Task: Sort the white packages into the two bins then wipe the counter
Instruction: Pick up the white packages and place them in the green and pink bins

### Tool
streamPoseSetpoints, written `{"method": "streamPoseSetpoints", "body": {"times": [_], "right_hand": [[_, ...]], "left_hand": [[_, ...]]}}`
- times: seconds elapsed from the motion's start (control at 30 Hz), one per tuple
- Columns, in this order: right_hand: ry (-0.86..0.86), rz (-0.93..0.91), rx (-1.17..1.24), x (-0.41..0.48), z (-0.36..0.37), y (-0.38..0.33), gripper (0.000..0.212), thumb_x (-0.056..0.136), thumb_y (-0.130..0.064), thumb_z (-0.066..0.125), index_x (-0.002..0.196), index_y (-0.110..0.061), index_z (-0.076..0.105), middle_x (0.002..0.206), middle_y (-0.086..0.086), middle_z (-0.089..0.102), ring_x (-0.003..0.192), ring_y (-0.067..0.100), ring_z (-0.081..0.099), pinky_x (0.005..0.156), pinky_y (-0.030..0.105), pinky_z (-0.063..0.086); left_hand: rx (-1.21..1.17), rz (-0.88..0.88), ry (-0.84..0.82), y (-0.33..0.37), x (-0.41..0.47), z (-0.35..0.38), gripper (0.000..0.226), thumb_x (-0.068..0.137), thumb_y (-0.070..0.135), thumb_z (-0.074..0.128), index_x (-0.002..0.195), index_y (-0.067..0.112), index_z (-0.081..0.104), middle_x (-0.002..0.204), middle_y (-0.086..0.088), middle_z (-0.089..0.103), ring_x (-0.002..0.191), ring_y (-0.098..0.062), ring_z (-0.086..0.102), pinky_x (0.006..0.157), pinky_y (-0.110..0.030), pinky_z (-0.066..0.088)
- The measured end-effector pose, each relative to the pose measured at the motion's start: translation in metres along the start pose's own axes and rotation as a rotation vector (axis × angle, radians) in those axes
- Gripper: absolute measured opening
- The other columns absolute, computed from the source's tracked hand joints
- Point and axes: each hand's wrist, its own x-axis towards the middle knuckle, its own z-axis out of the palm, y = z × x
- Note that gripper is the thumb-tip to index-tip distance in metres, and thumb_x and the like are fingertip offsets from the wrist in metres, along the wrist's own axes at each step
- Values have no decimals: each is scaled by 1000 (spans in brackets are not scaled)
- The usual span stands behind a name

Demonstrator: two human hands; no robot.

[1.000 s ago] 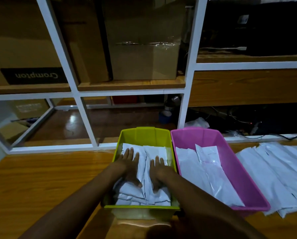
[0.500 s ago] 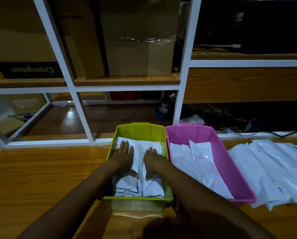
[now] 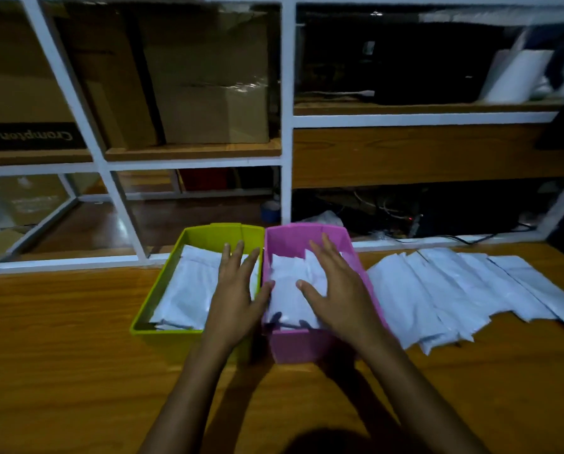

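A green bin point(image 3: 156, 309) and a pink bin point(image 3: 300, 345) stand side by side on the wooden counter point(image 3: 61, 355), each with white packages inside. My left hand point(image 3: 238, 293) hovers flat over the right side of the green bin, its thumb reaching over the pink bin's rim. My right hand point(image 3: 339, 290) is spread flat over the packages in the pink bin point(image 3: 284, 290). Both hands hold nothing. More packages fill the green bin point(image 3: 189, 286). A row of loose white packages point(image 3: 454, 290) lies on the counter right of the pink bin.
A white-framed shelf unit point(image 3: 287, 158) rises behind the counter, with cardboard boxes point(image 3: 208, 86) on its wooden shelves. Cables point(image 3: 454, 239) and dark gear sit in the lower right opening. Bare wood extends left of the green bin and in front of both bins.
Both hands have moved right, from pressing on the packages in the green bin toward the pink bin. The right hand now sits over the pink bin.
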Motion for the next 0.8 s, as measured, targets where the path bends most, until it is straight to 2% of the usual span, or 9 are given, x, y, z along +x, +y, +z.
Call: {"method": "streamPoseSetpoints", "body": {"times": [0.07,0.1,0.13,0.27,0.33,0.43,0.57,0.7,0.8], "right_hand": [[110,42,32,-32,-25,12,64,88,-43,60,145,-25,38,157,-6,26,143,10,27,110,22,28],[150,56,37,-48,-36,19,62,88,-44,58,144,-25,41,156,-7,28,142,9,29,110,24,30],[177,72,36,-62,-46,27,61,88,-45,57,143,-24,42,156,-7,30,141,8,29,109,24,31],[225,144,67,-103,-79,61,58,88,-42,58,141,-19,48,153,-4,35,138,11,37,106,28,38],[244,162,83,-116,-94,80,56,88,-41,59,138,-18,50,152,-2,37,136,15,42,102,31,44],[254,222,65,-128,-114,110,51,89,-36,62,136,-16,54,152,-2,39,135,14,42,100,26,45],[260,298,51,-129,-135,148,44,91,-31,63,132,-15,57,151,-2,41,134,17,45,100,38,48],[238,375,27,-111,-144,189,40,93,-26,61,131,-15,59,150,-2,42,120,18,57,92,24,45],[217,420,0,-90,-143,223,38,95,-22,58,132,-14,57,149,-2,42,129,15,49,96,20,37]], "left_hand": [[-92,38,41,41,-21,23,61,88,50,47,141,18,45,157,-7,27,148,-21,9,110,-5,7],[-137,59,45,60,-31,36,57,89,45,50,139,17,47,155,-9,30,148,-22,14,108,-2,10],[-167,76,37,76,-40,49,54,90,43,51,138,18,48,155,-8,31,147,-22,16,109,-5,14],[-188,92,-33,117,-65,95,52,93,44,47,140,21,47,157,-1,28,148,-16,13,118,-32,18],[-187,95,-52,131,-69,111,51,94,42,50,140,20,47,156,-2,29,148,-15,14,118,-29,16],[-183,76,-68,150,-67,132,50,92,33,54,139,16,48,155,-5,31,147,-17,19,117,-18,13],[-183,52,-122,166,-50,165,52,92,31,54,141,16,45,154,-6,31,145,-20,23,115,-32,22],[-162,-12,-165,170,-25,207,52,97,28,52,145,15,38,156,-7,29,145,-21,23,116,-36,25],[-157,-93,-139,172,-2,238,48,101,26,44,147,14,36,155,-6,32,144,-21,25,117,-42,27]]}}
